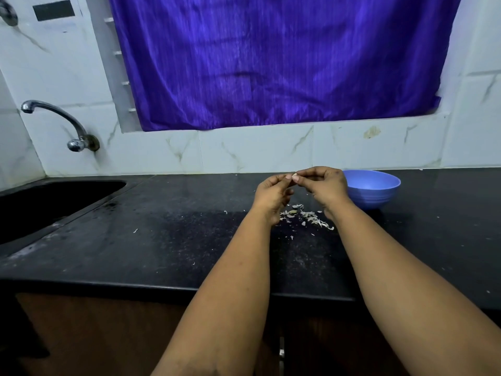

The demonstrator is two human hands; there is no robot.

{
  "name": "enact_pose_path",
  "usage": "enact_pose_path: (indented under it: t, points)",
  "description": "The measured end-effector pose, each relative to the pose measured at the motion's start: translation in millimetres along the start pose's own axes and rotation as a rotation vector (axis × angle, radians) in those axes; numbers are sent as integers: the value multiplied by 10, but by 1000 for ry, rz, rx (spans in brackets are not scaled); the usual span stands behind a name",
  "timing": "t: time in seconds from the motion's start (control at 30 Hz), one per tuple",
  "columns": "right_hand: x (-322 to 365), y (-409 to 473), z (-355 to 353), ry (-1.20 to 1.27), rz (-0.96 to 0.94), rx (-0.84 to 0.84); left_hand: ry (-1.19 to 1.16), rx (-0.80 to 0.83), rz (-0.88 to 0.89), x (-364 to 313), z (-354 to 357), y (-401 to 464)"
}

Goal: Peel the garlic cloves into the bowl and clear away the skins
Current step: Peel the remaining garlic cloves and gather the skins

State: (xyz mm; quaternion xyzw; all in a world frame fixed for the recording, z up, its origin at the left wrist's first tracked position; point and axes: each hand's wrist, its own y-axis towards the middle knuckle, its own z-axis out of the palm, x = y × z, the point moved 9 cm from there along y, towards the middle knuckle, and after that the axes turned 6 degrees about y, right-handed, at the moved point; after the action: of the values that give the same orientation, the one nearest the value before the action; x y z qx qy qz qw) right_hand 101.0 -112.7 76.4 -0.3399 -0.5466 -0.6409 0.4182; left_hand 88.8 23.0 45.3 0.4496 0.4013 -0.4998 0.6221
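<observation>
Forearms reach over the table [162, 240] to where both hands, left [272, 192] and right [324, 187], pinch one clove [294, 175] above the skins [306, 215]; best strip it there, then drop it in the bowl [372, 189] alongside.

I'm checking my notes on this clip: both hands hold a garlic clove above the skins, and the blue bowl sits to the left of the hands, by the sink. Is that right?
Not quite. In the head view the blue bowl sits to the right of the hands, away from the sink. The rest stands: the left hand and right hand hold a garlic clove above the skins.
</observation>
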Motion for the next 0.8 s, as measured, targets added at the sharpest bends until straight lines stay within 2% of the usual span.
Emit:
enact_pose_path:
  t: [0.3,0.67,0.8]
  points:
    - [-1,-20,-3,39,23,9,-53,25,-27,-2,37,-38]
    - [-9,-3,86,-232,-51,54,-80,42,-37,2,36,-63]
    - [-63,13,78,-333,-27,31,-80,-47,3,-7,-39,-37]
